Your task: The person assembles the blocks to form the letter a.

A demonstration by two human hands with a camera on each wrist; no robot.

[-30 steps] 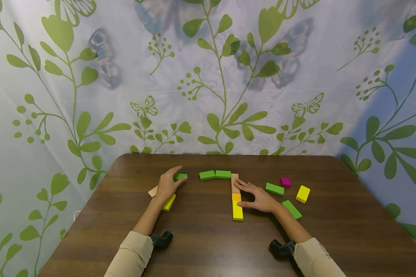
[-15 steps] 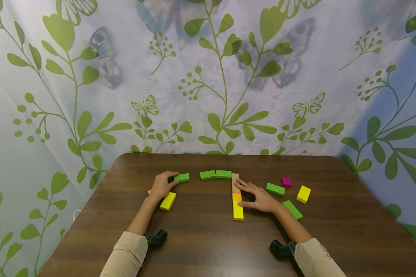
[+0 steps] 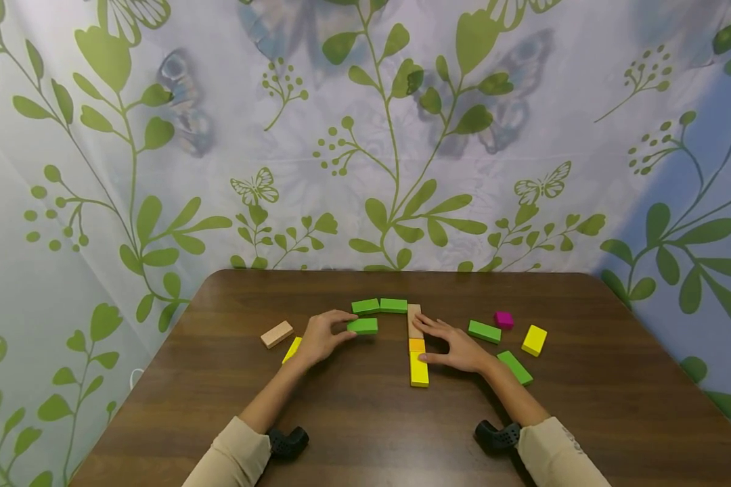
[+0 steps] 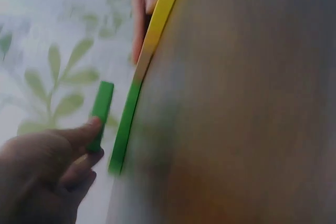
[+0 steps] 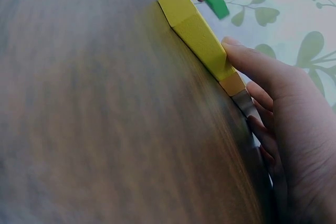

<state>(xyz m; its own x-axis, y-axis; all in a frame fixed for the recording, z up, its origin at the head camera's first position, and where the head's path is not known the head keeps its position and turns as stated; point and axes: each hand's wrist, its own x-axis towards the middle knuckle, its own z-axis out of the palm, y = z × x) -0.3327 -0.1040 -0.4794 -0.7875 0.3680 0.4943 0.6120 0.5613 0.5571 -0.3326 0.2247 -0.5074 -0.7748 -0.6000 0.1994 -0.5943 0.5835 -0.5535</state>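
Pinching a green block, the left hand points it toward the right hand, spread against lined-up blocks.

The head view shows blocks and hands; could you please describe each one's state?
Held green block: pinched, apart from others
Left hand: pinching it
Far green blocks: end to end
Middle tan block: aligned
Middle yellow block: aligned
Orange block: between them
Right hand: touching middle blocks
Left tan block: loose
Left yellow block: partly hidden
Right green blocks: loose
Magenta block: loose
Right yellow block: loose
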